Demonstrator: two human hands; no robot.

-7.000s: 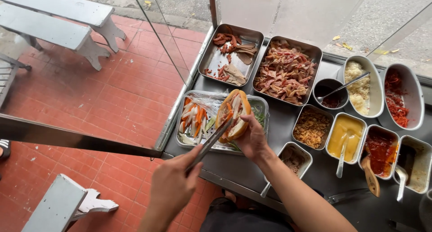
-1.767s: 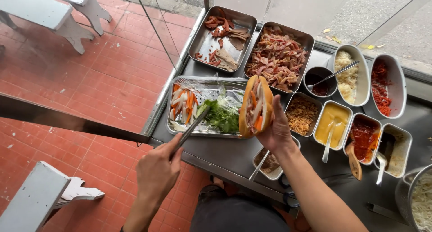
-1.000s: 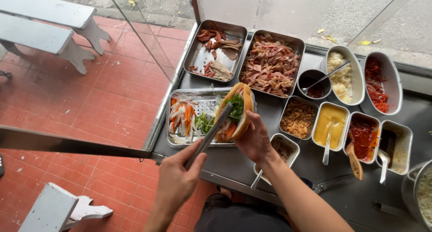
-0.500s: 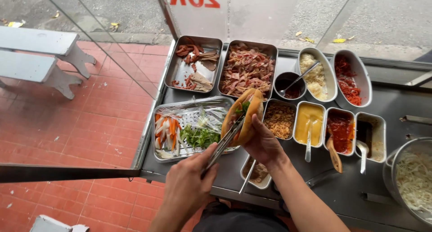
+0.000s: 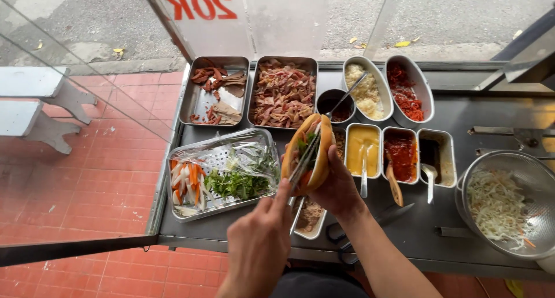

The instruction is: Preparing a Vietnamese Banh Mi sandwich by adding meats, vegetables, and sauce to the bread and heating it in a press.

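Head view is showing the right hand (image 5: 338,188) wrapping its grip closed around the crusty split bread roll (image 5: 308,153), now lifted clear of the herb tray (image 5: 222,172) toward centre. The left hand (image 5: 260,249) is pinching thin metal tongs (image 5: 304,159) shut, tips having moved from the greens into the roll, so filling is going in. Shredded meat tray (image 5: 283,92) is lying at 12 o'clock on the steel table (image 5: 439,217).
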